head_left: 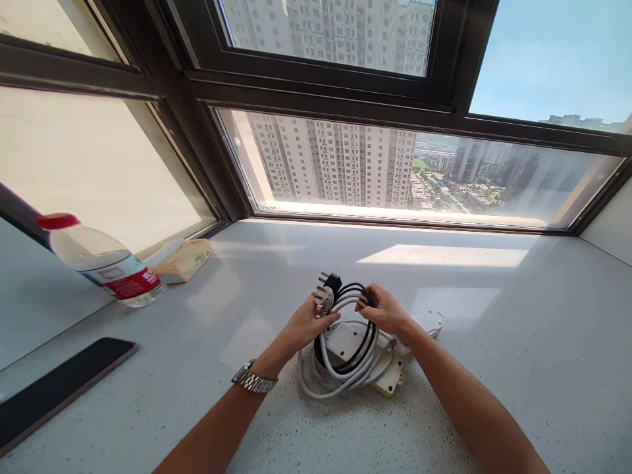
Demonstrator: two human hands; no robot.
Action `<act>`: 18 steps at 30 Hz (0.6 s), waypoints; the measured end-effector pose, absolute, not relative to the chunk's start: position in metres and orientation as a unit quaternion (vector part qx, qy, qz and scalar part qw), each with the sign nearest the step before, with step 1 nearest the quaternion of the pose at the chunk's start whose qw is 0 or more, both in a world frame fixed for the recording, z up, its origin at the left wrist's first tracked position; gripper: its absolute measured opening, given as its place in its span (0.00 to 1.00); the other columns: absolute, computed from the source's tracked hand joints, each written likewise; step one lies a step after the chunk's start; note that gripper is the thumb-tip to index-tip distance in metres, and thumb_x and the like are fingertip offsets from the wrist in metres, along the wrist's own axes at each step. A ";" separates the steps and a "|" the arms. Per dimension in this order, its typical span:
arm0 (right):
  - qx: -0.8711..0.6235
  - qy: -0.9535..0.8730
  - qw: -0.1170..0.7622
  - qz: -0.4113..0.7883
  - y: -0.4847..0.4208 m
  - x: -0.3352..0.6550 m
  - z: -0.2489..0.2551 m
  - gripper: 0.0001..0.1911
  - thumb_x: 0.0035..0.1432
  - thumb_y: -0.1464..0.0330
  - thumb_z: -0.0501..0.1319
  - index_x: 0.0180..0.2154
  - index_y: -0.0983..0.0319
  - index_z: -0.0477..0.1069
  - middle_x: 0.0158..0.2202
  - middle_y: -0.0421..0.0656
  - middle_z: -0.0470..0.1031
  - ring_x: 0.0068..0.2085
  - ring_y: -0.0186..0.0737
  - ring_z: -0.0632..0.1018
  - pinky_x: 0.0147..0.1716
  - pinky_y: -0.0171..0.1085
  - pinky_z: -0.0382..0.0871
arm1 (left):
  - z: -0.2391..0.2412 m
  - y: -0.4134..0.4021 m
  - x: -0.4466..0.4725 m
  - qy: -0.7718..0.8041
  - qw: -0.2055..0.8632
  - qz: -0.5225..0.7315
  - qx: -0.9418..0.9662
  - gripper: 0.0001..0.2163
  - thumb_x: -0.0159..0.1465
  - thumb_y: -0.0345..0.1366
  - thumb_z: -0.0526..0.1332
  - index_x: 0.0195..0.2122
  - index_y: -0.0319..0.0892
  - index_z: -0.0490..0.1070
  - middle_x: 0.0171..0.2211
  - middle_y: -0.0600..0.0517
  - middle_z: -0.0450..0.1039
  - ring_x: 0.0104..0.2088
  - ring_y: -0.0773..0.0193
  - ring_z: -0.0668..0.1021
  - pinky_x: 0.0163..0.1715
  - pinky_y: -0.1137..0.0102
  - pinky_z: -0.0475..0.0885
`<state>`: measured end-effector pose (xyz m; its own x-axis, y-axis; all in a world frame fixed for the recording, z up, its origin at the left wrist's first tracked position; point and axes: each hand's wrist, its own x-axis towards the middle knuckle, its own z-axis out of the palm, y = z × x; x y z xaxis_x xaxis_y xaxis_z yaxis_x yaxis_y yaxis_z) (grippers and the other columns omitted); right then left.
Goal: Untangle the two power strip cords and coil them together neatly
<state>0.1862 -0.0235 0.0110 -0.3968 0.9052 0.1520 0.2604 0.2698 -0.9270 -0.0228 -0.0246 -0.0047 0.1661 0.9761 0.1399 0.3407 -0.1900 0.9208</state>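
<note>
My left hand [310, 324] is closed around the plug end of a looped bundle of power cords [340, 378], black and white together. A black plug [333, 282] and a white plug [324, 297] stick up above its fingers, prongs pointing left. On the upper right of the same loops, my right hand [382, 309] pinches the cords between thumb and fingers. Under and behind the coil lie a pale power strip [388, 378] with a yellowish edge and another white one [429, 322], both partly hidden by the cords and my right arm.
The speckled white sill [222, 421] carries everything. At left stand a large plastic bottle [108, 263] with a red cap and a soft tissue pack [185, 260]. A dark phone-like slab [64, 388] lies at the left edge. Dark-framed windows [345, 99] rise behind.
</note>
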 end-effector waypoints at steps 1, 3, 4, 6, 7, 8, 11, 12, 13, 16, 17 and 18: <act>-0.433 -0.716 0.343 0.426 -0.023 0.186 0.011 0.07 0.48 0.72 0.56 0.32 0.60 0.62 0.30 0.38 0.71 0.32 0.35 0.70 0.32 0.33 0.61 | -0.005 -0.024 -0.024 0.507 0.396 0.391 0.658 0.19 0.48 0.44 0.68 0.36 0.40 0.67 0.31 0.49 0.75 0.34 0.56 0.77 0.36 0.64 0.74; -0.496 -0.734 0.280 0.370 -0.021 0.187 0.010 0.06 0.48 0.71 0.58 0.30 0.60 0.60 0.29 0.38 0.69 0.32 0.36 0.69 0.30 0.34 0.59 | -0.006 -0.023 -0.024 0.516 0.390 0.352 0.676 0.19 0.47 0.43 0.67 0.38 0.40 0.69 0.34 0.47 0.76 0.37 0.53 0.78 0.39 0.62 0.73; -0.522 -0.740 0.247 0.345 -0.021 0.188 0.010 0.07 0.48 0.70 0.58 0.30 0.60 0.60 0.29 0.38 0.68 0.32 0.36 0.68 0.30 0.34 0.58 | -0.006 -0.022 -0.024 0.519 0.381 0.332 0.689 0.18 0.48 0.42 0.66 0.38 0.40 0.69 0.35 0.47 0.77 0.38 0.52 0.78 0.40 0.62 0.73; -0.547 -0.746 0.201 0.322 -0.019 0.189 0.008 0.08 0.47 0.69 0.60 0.31 0.60 0.60 0.30 0.39 0.68 0.32 0.38 0.68 0.29 0.35 0.57 | -0.006 -0.021 -0.022 0.521 0.356 0.304 0.714 0.17 0.49 0.41 0.64 0.39 0.40 0.70 0.35 0.48 0.77 0.39 0.52 0.77 0.39 0.63 0.73; -0.548 -0.746 0.191 0.326 -0.019 0.190 0.008 0.09 0.46 0.69 0.60 0.32 0.60 0.61 0.31 0.40 0.68 0.33 0.39 0.69 0.29 0.35 0.58 | -0.007 -0.020 -0.022 0.517 0.346 0.298 0.724 0.16 0.50 0.41 0.63 0.38 0.40 0.70 0.34 0.49 0.77 0.38 0.52 0.77 0.38 0.64 0.72; -0.546 -0.744 0.185 0.339 -0.018 0.191 0.007 0.11 0.46 0.68 0.60 0.33 0.60 0.62 0.33 0.41 0.69 0.34 0.40 0.70 0.30 0.36 0.59 | -0.007 -0.020 -0.021 0.514 0.337 0.296 0.731 0.15 0.50 0.40 0.62 0.38 0.40 0.69 0.33 0.50 0.76 0.36 0.53 0.77 0.37 0.64 0.72; -0.527 -0.729 0.174 0.400 -0.018 0.195 0.006 0.17 0.44 0.67 0.64 0.37 0.61 0.63 0.36 0.42 0.71 0.37 0.43 0.72 0.31 0.36 0.63 | -0.010 -0.022 -0.019 0.500 0.334 0.303 0.739 0.15 0.52 0.39 0.60 0.40 0.40 0.69 0.33 0.49 0.76 0.35 0.55 0.77 0.35 0.65 0.72; -0.517 -0.722 0.181 0.423 -0.017 0.195 0.007 0.19 0.42 0.67 0.65 0.38 0.61 0.64 0.36 0.42 0.71 0.38 0.43 0.73 0.32 0.36 0.64 | -0.010 -0.023 -0.018 0.493 0.339 0.310 0.739 0.16 0.53 0.39 0.59 0.42 0.40 0.69 0.35 0.47 0.76 0.36 0.54 0.77 0.36 0.65 0.72; -0.507 -0.713 0.191 0.444 -0.017 0.196 0.007 0.20 0.41 0.68 0.66 0.38 0.61 0.64 0.36 0.41 0.71 0.38 0.42 0.73 0.32 0.36 0.65 | -0.009 -0.025 -0.018 0.488 0.342 0.315 0.738 0.17 0.54 0.39 0.59 0.44 0.39 0.68 0.36 0.46 0.77 0.37 0.54 0.78 0.36 0.65 0.73; -0.470 -0.673 0.244 0.517 -0.017 0.196 0.011 0.18 0.38 0.72 0.65 0.35 0.61 0.63 0.30 0.37 0.69 0.33 0.37 0.72 0.32 0.36 0.67 | -0.001 -0.030 -0.016 0.487 0.329 0.330 0.738 0.16 0.54 0.40 0.59 0.42 0.39 0.68 0.36 0.46 0.77 0.38 0.55 0.78 0.37 0.65 0.72; -0.452 -0.652 0.261 0.550 -0.018 0.196 0.013 0.17 0.38 0.72 0.64 0.34 0.61 0.62 0.28 0.35 0.69 0.31 0.36 0.71 0.31 0.36 0.68 | 0.005 -0.031 -0.015 0.492 0.316 0.334 0.740 0.14 0.54 0.41 0.58 0.40 0.39 0.68 0.35 0.47 0.77 0.36 0.56 0.77 0.36 0.66 0.72; -0.434 -0.629 0.277 0.582 -0.019 0.197 0.015 0.17 0.38 0.72 0.64 0.33 0.60 0.62 0.27 0.35 0.69 0.29 0.35 0.71 0.30 0.36 0.68 | 0.011 -0.033 -0.014 0.496 0.301 0.337 0.741 0.13 0.54 0.41 0.58 0.38 0.39 0.68 0.33 0.47 0.77 0.34 0.57 0.77 0.35 0.67 0.72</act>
<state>0.1971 -0.0186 0.0152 -0.4699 0.8686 -0.1573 0.2237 -0.0553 -0.9731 -0.0139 -0.0325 0.0107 0.2804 0.9388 0.2003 0.5332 -0.3258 0.7807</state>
